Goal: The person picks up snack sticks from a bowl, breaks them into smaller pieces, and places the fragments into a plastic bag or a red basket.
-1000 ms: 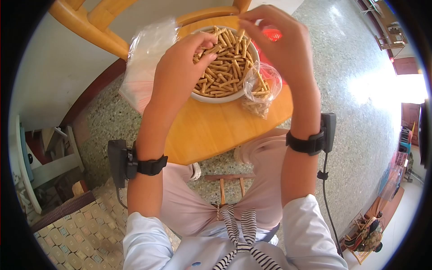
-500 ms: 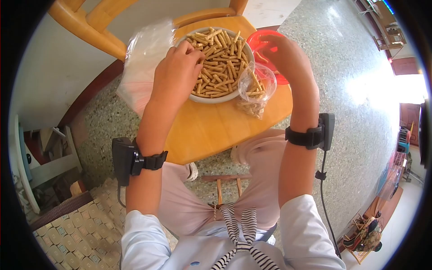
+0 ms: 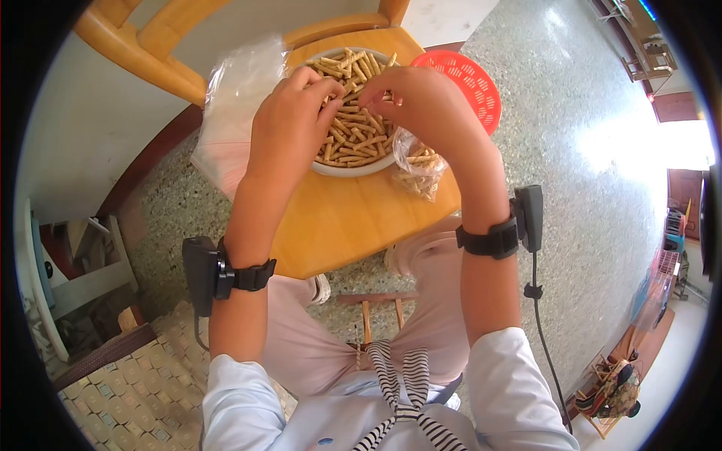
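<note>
A pale round bowl (image 3: 342, 171) full of short brown stick snacks (image 3: 357, 139) stands on the wooden chair seat (image 3: 353, 218). My left hand (image 3: 293, 113) is over the bowl's left side, fingers curled towards the thumb; whatever they hold is hidden. From the right, my right hand (image 3: 414, 94) reaches over the bowl with its fingers bent, close to the left fingertips. I cannot make out what is in them. Below the right wrist, a small clear plastic bag (image 3: 418, 177) with some sticks inside leans by the bowl's rim, its top partly covered.
A red plastic basket (image 3: 481, 86) with slots sits right of the bowl, partly behind my right arm. Flat clear plastic bags (image 3: 229, 128) lie at the left edge of the seat. The chair's backrest (image 3: 150, 56) rises at the upper left.
My right hand has moved left from the red basket to over the bowl, near my left hand. More of the basket's slotted surface shows. My left hand has stayed nearly in place.
</note>
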